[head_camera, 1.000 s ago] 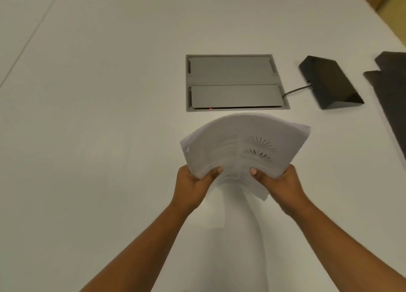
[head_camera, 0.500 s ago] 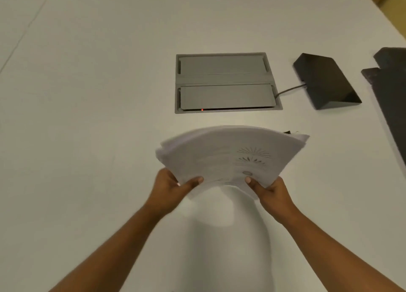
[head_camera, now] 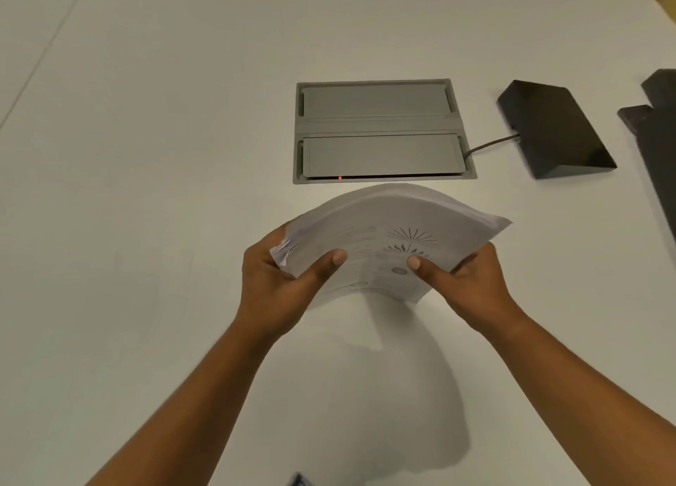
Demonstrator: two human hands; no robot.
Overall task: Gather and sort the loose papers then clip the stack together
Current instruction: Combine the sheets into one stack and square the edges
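Clearly the stack (head_camera: 395, 237) is thick and limp: it is held in the air over the middle of the table (head_camera: 146, 156), just on the near side of the hatch, and it bows up in an arch between the two hands. The left hand (head_camera: 278, 284) grips its left end and the right hand (head_camera: 472, 284) its right end, each with the thumb pressed on the top sheet and the fingers curled out of sight underneath. At the left end the sheets are stepped and ragged, so the edges are not square yet. I judge it fairly heavy for paper, soft enough to sag wherever it is unsupported, and slippery sheet on sheet, so a loose pinch would let it fan out. The safest hold is the one in use, at both ends with firm thumbs; for squaring, one long edge would have to be knocked on the table. No clip shows. Beyond it, set flush in the table, lies the grey hatch (head_camera: 376, 131) with a small red light at its near lip. A cable (head_camera: 490, 143) runs from it to a black wedge (head_camera: 552, 127) towards the right edge, where dark flat shapes (head_camera: 658, 138) are cut off.
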